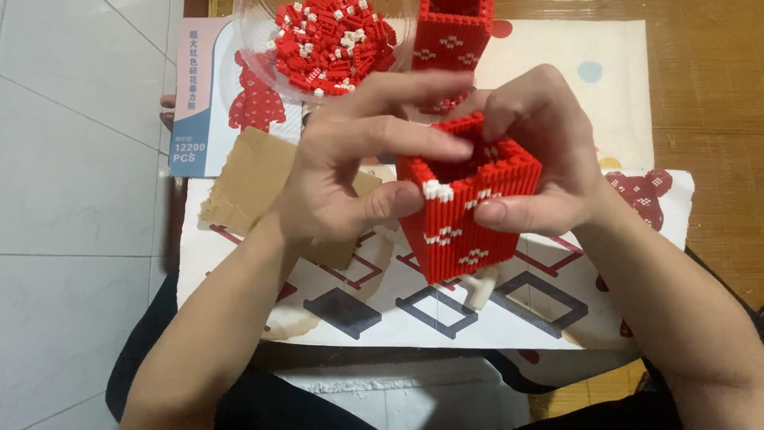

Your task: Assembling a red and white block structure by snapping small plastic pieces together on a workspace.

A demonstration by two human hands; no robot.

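Wooden tabletop (708,95), bare along its right side, meets pale floor tiles at left. Printed instruction sheet (446,318) overhangs the near edge; a pink-and-blue box panel (195,103) lies upper left beside torn brown cardboard (247,183). Hollow square red-brick block with white patterns (465,211), raised mid-sheet, is pinched by left hand (342,171) and right hand (541,159). Clear bowl of loose red bricks (330,40) sits behind

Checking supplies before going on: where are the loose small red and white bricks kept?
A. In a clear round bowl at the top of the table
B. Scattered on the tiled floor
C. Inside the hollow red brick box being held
A: the loose small red and white bricks are heaped in the clear round bowl at the top of the table, beyond both hands.
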